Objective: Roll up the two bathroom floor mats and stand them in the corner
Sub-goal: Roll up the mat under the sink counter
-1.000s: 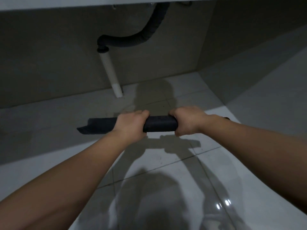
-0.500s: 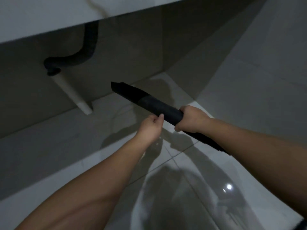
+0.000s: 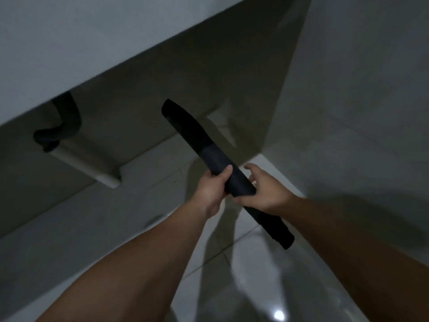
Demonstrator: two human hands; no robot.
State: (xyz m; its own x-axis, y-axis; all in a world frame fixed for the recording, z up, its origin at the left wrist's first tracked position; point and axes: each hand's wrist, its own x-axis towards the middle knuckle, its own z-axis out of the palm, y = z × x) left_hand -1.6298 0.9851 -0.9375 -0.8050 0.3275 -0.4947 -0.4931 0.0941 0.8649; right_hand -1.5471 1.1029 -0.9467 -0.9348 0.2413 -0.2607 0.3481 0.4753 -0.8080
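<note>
A dark rolled-up floor mat (image 3: 199, 140) hangs in the air on a steep diagonal, its top end toward the wall and its lower end (image 3: 278, 233) near the floor. My left hand (image 3: 212, 185) is closed around its middle. Just below it my right hand (image 3: 264, 191) cups the roll from behind, thumb underneath and fingers loosely spread. The room's corner (image 3: 262, 147) lies just behind the mat. Only one mat is in view.
A white drain pipe (image 3: 88, 165) with a black corrugated hose (image 3: 65, 126) comes down under the pale counter (image 3: 69, 54) at the left. Glossy floor tiles (image 3: 255, 275) spread below my arms. A tiled wall (image 3: 359, 112) rises at the right.
The mat went from level to steeply tilted, with its left end raised toward the corner. My left hand re-gripped the middle; my right hand's fingers loosened. The view swung right.
</note>
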